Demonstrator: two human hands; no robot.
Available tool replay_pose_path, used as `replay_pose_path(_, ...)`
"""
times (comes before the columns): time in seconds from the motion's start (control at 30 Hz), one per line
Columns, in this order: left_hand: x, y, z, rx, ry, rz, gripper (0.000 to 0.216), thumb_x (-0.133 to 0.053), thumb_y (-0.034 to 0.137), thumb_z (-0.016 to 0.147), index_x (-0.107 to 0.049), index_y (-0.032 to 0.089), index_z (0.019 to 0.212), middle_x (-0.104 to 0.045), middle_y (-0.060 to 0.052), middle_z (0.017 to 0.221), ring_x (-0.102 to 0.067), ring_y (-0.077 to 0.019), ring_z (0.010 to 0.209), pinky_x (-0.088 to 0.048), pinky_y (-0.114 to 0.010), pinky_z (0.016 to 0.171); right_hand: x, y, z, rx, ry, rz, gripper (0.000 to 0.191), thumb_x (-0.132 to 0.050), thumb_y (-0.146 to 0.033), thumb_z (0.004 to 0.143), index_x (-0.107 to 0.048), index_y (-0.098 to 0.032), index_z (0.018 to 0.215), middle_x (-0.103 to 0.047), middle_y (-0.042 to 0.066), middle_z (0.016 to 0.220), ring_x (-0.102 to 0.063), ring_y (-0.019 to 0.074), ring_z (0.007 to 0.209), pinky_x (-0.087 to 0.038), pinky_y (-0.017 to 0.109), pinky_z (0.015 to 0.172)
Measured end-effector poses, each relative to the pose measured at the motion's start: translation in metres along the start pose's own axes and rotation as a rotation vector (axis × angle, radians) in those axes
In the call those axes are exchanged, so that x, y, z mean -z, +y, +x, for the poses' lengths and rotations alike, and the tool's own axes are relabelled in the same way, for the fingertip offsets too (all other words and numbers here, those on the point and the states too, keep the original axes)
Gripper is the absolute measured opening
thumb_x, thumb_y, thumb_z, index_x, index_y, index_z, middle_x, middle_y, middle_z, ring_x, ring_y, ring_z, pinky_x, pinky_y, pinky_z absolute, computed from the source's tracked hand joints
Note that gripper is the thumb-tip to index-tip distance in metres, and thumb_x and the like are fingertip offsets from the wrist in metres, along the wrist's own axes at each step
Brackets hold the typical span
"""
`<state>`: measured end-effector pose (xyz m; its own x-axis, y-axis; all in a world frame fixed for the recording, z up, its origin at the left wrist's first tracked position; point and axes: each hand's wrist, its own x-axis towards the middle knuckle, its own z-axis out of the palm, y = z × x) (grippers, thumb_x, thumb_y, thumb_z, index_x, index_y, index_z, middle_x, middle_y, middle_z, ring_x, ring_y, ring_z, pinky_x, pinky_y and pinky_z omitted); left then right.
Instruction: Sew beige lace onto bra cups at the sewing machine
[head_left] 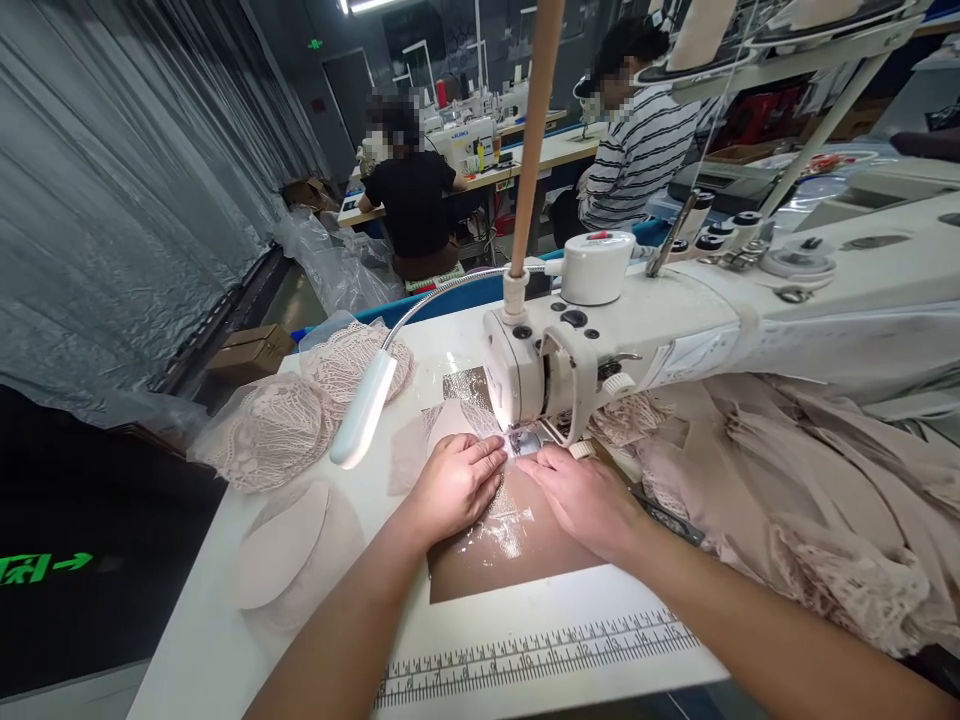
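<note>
Both my hands rest on the bed of a white sewing machine (pixel 517 365), close to its lit needle area. My left hand (pixel 461 485) lies palm down, fingers stretched out and pressed on a sheer beige lace piece (pixel 448 418) left of the presser foot (pixel 525 442). From the other side, my right hand (pixel 581 495) reaches in with fingers extended, the tips just in front of the foot. Under the hands is a shiny brown plate (pixel 487 570). My fingers partly cover the fabric at the needle, and neither hand visibly pinches it.
Lace cup pieces (pixel 281 430) and plain beige rounds (pixel 281 550) lie at left beneath a lamp (pixel 365 410). A beige lace garment pile (pixel 795 500) fills the right side. A printed ruler (pixel 525 662) runs along the front edge. Two people sit at machines behind.
</note>
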<state>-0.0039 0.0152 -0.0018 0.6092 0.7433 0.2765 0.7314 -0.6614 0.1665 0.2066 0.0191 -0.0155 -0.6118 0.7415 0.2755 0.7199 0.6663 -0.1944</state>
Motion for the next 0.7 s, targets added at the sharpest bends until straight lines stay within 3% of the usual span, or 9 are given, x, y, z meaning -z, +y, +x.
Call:
replay_pose_path(0.27,-0.007,-0.009,-0.001,0.105,0.130,0.007,0.031,-0.045,0.026,0.090,-0.063,0.017,0.113,-0.063,-0.007,0.120,-0.054,-0.0237,0.096,-0.045,-0.040,0.088,-0.006,0.005,-0.003,0.033,-0.006,0.031,0.036,-0.036,-0.013,0.089,-0.065,-0.020,0.110,-0.059,0.004,0.080,-0.054,0.0157,0.066,-0.037,0.029,0.060)
replay_pose_path(0.7,-0.008,-0.020,-0.011,0.418,0.183,0.072,0.030,-0.048,0.025,0.085,-0.067,0.022,0.108,-0.061,-0.004,0.120,-0.049,-0.0252,0.110,-0.040,-0.042,0.096,-0.012,0.016,-0.003,0.191,0.108,0.052,0.038,-0.030,-0.018,0.091,-0.064,-0.018,0.108,-0.063,0.006,0.084,-0.060,0.0157,0.066,-0.046,0.027,0.059)
